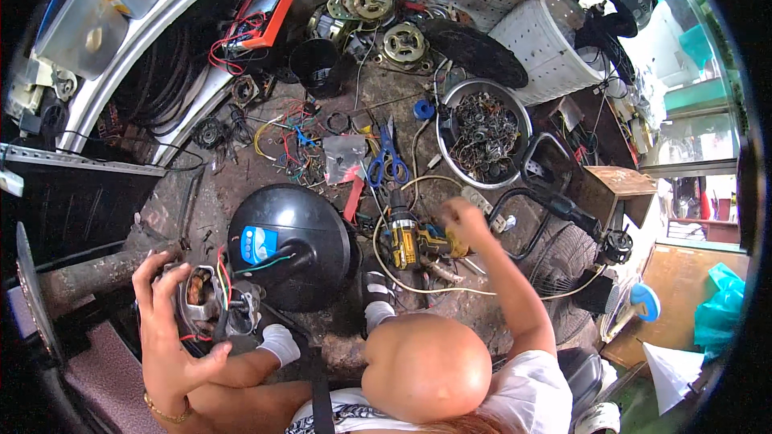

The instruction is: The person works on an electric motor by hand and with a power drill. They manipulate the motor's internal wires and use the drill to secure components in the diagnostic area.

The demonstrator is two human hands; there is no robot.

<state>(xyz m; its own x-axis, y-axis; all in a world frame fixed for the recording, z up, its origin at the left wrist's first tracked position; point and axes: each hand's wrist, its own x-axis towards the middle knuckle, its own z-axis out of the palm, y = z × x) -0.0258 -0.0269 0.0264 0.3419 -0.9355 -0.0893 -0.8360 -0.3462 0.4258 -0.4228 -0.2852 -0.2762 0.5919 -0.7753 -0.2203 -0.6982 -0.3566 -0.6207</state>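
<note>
A small electric motor [217,301] with copper windings and red, yellow and green wires is at the lower left. My left hand [170,325] cups it from the left side, thumb below and fingers above. Just right of it stands a round black fan base [285,245] with a blue control label and a green wire coming out. My right hand [465,221] is over the handle end of a yellow and black cordless drill [406,241] lying on the floor. Its fingers are bent, but whether they touch the drill is hidden.
Blue scissors [388,162] and loose wires lie beyond the drill. A metal basin [447,157] of scrap parts stands at the right, near a fan cage [555,261]. A red multimeter [265,20] and a black bucket [316,68] are farther back. A pale cable loops around the drill.
</note>
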